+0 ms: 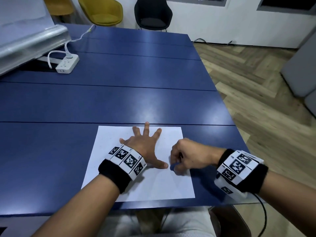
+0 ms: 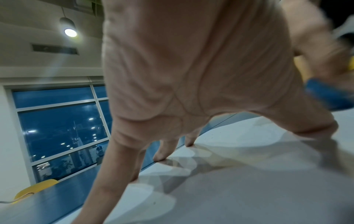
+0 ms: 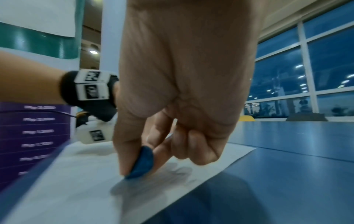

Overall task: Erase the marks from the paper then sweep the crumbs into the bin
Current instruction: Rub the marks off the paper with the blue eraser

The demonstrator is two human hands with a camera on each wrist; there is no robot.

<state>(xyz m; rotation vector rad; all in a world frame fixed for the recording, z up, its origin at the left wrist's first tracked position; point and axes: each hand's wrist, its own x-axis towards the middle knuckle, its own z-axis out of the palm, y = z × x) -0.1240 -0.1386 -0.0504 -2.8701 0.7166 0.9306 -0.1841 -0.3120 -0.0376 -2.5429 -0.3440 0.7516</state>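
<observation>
A white sheet of paper (image 1: 150, 185) lies on the blue table near its front edge. My left hand (image 1: 145, 144) lies flat on the paper's upper half, fingers spread, and holds it down; the fingertips (image 2: 160, 157) press on the sheet (image 2: 249, 189). My right hand (image 1: 186, 159) pinches a small blue eraser (image 1: 173, 166) between thumb and fingers. The eraser (image 3: 142, 162) touches the paper (image 3: 86, 189) just right of the left thumb. Faint grey marks (image 3: 178, 171) show beside it. The eraser (image 2: 325, 95) also shows blurred in the left wrist view. No bin is in view.
A white power strip (image 1: 67, 64) with a cable sits at the table's far left, beside a whiteboard's tray (image 1: 32, 41). Yellow and black chairs (image 1: 153, 12) stand beyond the table. The table's right edge (image 1: 227, 106) drops to a wooden floor.
</observation>
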